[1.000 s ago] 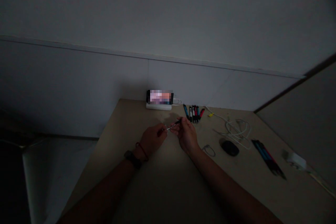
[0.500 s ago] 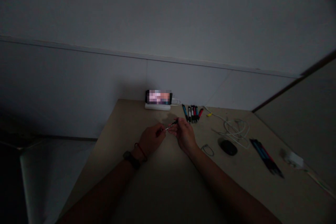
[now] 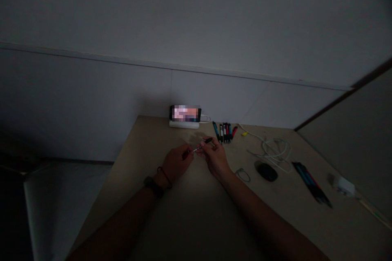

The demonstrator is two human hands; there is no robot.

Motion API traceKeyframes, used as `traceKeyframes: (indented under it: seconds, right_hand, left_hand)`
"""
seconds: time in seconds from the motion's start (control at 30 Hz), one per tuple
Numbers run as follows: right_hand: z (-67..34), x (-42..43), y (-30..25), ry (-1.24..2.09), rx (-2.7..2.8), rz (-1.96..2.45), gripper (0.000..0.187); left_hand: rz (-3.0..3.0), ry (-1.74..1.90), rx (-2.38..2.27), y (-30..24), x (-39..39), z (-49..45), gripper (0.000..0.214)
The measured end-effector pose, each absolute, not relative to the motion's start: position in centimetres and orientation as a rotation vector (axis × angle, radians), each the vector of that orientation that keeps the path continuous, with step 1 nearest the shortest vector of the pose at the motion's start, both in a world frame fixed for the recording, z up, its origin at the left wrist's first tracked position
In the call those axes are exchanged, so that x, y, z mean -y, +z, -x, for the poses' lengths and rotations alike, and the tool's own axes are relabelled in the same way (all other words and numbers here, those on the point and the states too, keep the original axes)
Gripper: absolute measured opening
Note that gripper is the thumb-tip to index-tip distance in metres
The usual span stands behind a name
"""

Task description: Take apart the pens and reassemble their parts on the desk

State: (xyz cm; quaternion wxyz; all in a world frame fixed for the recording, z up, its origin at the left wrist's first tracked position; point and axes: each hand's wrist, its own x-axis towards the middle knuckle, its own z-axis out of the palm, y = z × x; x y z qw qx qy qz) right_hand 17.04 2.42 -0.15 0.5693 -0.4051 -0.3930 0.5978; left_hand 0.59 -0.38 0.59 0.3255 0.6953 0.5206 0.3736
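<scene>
From the head camera, the left hand and right hand meet over the table, fingers curled and pressed together, each seeming to pinch one stretch of a slim pen. The pen spans the small gap between them, tilted, with its pale, thin end toward the left fingertips and its dark end poking past the right fingers. It looks light and stiff, but thin enough to slip or roll, so a firm fingertip pinch on the barrel seems the surest hold. Just beyond the right hand lies a row of pens; to its right lie a mouse and a white cable. A watch circles the left wrist.
</scene>
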Motion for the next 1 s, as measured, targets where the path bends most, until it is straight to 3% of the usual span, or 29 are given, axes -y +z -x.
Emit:
traceKeyframes:
  seconds: [0.53, 1.0]
  right_hand:
    - [-16.89, -2.41, -0.11, 1.374, 0.945, 0.964, 0.053]
    - [-16.90, -2.71, -0.75, 1.303, 1.061, 0.967, 0.041]
  left_hand:
    - [-1.820, 0.986, -1.388, 0.30, 0.34, -0.73, 0.018]
    - [-1.936, 0.923, -1.361, 0.24, 0.35, -0.59, 0.026]
